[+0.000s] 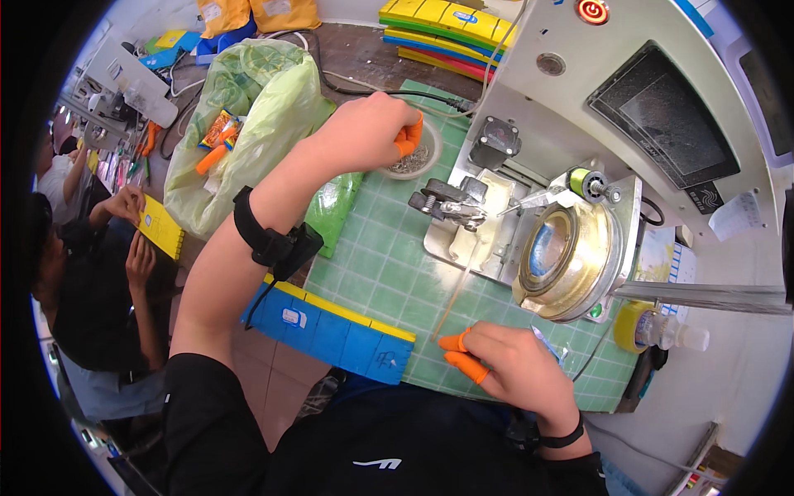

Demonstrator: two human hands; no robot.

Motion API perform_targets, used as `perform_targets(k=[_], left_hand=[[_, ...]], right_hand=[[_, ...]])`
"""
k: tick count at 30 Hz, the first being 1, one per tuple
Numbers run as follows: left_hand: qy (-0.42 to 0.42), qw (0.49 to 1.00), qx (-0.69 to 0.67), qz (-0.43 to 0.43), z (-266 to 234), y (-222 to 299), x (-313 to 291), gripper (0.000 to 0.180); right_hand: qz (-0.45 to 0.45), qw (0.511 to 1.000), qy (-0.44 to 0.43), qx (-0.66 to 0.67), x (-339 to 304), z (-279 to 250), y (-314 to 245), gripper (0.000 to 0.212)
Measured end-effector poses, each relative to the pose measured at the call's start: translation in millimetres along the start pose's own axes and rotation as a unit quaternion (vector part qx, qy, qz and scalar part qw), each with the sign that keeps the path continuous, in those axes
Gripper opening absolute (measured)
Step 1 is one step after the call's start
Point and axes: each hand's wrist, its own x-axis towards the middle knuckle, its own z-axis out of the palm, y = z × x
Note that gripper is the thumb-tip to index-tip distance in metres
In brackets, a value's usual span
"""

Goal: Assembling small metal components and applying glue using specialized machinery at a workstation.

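My left hand (370,132), with orange finger covers, reaches over a small round bowl (423,165) of tiny silvery metal pieces. Its fingers are closed at the bowl; whatever they pinch is hidden. My right hand (521,364) is low over the green gridded mat, orange covers on thumb and forefinger. Those two tips close at the lower end of a thin tan strand (453,299). Upward, the strand runs to the metal plate of a bench machine (488,219). A gold-coloured ring-shaped part (571,260) and a yellow-green spool (585,183) are mounted on that machine.
Along the mat's near left edge lies a blue and yellow strip block (331,331). A pale green plastic bag (281,107) with orange items stands left, beside a green packet (335,215). At right is a yellow-labelled bottle (653,328). Another person handles a yellow block (161,227).
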Motion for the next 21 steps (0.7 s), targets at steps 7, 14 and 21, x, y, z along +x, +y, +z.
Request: perform_targets(k=[7, 14, 21], left_hand=[[0.072, 0.992, -0.025, 0.099, 13, -5, -4, 0.012], [-0.005, 0.999, -0.042, 0.031, 4, 4, -2, 0.01], [0.057, 0.986, -0.14, 0.069, -10, -5, -12, 0.013]], right_hand=[[-0.027, 1.0, -0.002, 0.001, 6, 8, 2, 0.017], [-0.023, 1.0, -0.014, -0.013, 1, 7, -2, 0.016], [0.002, 1.0, -0.009, -0.026, -3, 4, 0, 0.017]])
